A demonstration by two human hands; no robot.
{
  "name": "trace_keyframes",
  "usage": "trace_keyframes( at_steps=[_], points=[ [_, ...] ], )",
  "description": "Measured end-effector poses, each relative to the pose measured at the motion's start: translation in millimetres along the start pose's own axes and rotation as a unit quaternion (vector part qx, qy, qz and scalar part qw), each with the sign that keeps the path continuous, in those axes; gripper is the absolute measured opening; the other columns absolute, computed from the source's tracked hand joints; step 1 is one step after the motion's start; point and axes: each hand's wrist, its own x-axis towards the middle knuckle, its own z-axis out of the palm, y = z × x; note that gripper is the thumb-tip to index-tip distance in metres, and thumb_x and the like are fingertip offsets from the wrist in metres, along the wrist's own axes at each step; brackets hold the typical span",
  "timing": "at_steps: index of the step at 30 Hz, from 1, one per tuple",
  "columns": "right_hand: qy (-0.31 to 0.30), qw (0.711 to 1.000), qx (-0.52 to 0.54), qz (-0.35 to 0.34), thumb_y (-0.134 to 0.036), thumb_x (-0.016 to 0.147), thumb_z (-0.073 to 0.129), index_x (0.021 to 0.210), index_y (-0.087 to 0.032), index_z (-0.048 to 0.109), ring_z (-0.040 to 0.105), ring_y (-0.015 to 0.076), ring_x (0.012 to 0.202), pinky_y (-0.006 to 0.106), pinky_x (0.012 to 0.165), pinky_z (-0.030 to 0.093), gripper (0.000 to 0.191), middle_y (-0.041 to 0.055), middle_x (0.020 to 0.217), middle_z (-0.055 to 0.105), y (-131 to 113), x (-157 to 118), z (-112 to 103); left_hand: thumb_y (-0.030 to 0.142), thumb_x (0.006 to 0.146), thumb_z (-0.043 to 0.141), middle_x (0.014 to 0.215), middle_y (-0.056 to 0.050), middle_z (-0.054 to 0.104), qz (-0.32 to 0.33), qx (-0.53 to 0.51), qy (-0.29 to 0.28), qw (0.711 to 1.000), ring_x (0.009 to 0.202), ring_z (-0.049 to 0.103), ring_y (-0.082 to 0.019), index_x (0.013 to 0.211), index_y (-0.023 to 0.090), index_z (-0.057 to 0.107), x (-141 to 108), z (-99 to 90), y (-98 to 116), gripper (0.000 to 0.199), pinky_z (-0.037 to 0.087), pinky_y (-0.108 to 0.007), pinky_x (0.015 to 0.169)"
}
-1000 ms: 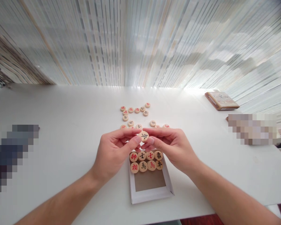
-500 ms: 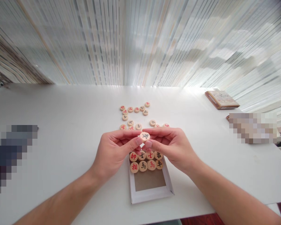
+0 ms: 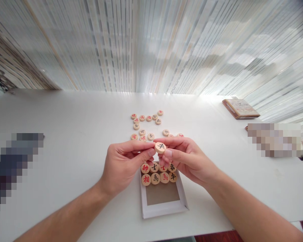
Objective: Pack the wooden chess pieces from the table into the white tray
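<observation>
A white tabletop (image 3: 78, 117) fills the middle and lower frame. At bottom centre, a shallow white box tray (image 3: 164, 212) has two rows of xiangqi discs (image 3: 155, 178) along its far side. Above the tray, the left hand (image 3: 121, 164) has thumb and forefinger pinched on the left rim of a held xiangqi piece (image 3: 160, 148); the right hand (image 3: 189, 161) has its thumb clamped at the lower-right rim, forefinger behind. The piece is just below the frame's centre. Handling it well calls, I judge, for light opposed rim pressure, pads off the inked face, one hand releasing at a time. Being round, it has no long axis; its black character faces the camera, roughly upright.
</observation>
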Motion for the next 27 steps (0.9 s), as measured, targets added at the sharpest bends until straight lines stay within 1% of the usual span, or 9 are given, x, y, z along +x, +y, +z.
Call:
trace_keyframes(
  at_steps=[3,7,12,14,16,18,20,24,27],
  points=[
    [-0.012,1.000,0.004,0.006,-0.029,0.088,0.093,0.117,-0.025,0.089,0.074,0.0127,0.074,0.024,0.075,0.065,0.030,0.0027,0.083,0.080,0,0,0,0.020,0.077,0.099,0.078,-0.002,0.085,-0.004,-0.013,-0.012,1.000,0.065,0.078,-0.014,0.091,0.026,0.092,-1,-0.5,0,0.017,0.070,-0.021,0.065],
    [-0.014,1.000,-0.013,0.000,-0.028,0.088,0.092,0.119,-0.025,0.088,0.073,0.0114,0.073,0.022,0.072,0.063,0.031,0.0037,0.089,0.082,0,0,0,0.017,0.078,0.098,0.084,-0.002,0.087,-0.010,-0.033,-0.021,0.999,0.070,0.080,-0.015,0.092,0.027,0.092,-2,-1.4,-1,0.018,0.071,-0.022,0.072],
    [-0.013,0.999,-0.041,-0.013,-0.028,0.089,0.091,0.119,-0.023,0.088,0.074,0.0131,0.075,0.025,0.072,0.063,0.031,0.0054,0.092,0.084,0,0,-1,0.024,0.080,0.098,0.083,-0.005,0.087,-0.024,-0.035,-0.025,0.999,0.066,0.079,-0.015,0.089,0.023,0.091,-1,-2.9,-2,0.011,0.070,-0.023,0.067],
    [-0.009,0.997,-0.060,-0.040,-0.028,0.089,0.092,0.118,-0.023,0.088,0.075,0.0140,0.075,0.026,0.072,0.065,0.030,0.0049,0.090,0.083,2,1,0,0.026,0.081,0.097,0.081,-0.005,0.086,-0.030,-0.034,-0.022,0.999,0.066,0.078,-0.015,0.089,0.022,0.091,0,-3.7,-2,0.011,0.070,-0.024,0.066],
    [0.012,0.992,-0.090,-0.092,-0.025,0.084,0.095,0.115,-0.024,0.088,0.077,0.0161,0.075,0.029,0.072,0.067,0.031,0.0042,0.087,0.083,6,0,1,0.027,0.082,0.097,0.080,-0.005,0.085,-0.039,-0.033,-0.016,0.999,0.065,0.078,-0.015,0.089,0.021,0.091,1,-4.5,-2,0.011,0.070,-0.024,0.066],
    [0.041,0.979,-0.128,-0.152,-0.019,0.078,0.099,0.111,-0.024,0.088,0.079,0.0179,0.076,0.030,0.072,0.068,0.035,0.0034,0.084,0.083,10,0,3,0.026,0.080,0.098,0.079,-0.004,0.084,-0.051,-0.037,-0.016,0.998,0.067,0.078,-0.015,0.091,0.022,0.090,1,-5.2,-4,0.014,0.069,-0.024,0.067],
    [0.062,0.964,-0.170,-0.195,-0.015,0.075,0.100,0.109,-0.024,0.087,0.079,0.0183,0.077,0.029,0.071,0.068,0.038,0.0031,0.084,0.083,14,-2,4,0.025,0.079,0.099,0.081,-0.004,0.084,-0.062,-0.040,-0.024,0.997,0.071,0.079,-0.016,0.093,0.022,0.090,2,-5.9,-6,0.016,0.070,-0.025,0.071],
    [0.063,0.942,-0.228,-0.240,-0.019,0.079,0.099,0.110,-0.023,0.084,0.078,0.0200,0.077,0.033,0.073,0.068,0.035,0.0043,0.086,0.081,17,-3,4,0.030,0.085,0.094,0.088,-0.007,0.086,-0.090,-0.045,-0.046,0.994,0.078,0.080,-0.018,0.099,0.020,0.090,2,-7.3,-8,0.017,0.070,-0.029,0.077],
    [0.065,0.928,-0.257,-0.261,-0.021,0.082,0.097,0.110,-0.023,0.083,0.076,0.0196,0.078,0.033,0.070,0.067,0.032,0.0047,0.089,0.079,17,-3,4,0.031,0.085,0.094,0.091,-0.008,0.087,-0.108,-0.059,-0.057,0.991,0.079,0.081,-0.019,0.100,0.021,0.090,4,-7.1,-6,0.018,0.071,-0.030,0.078]
  ],
)
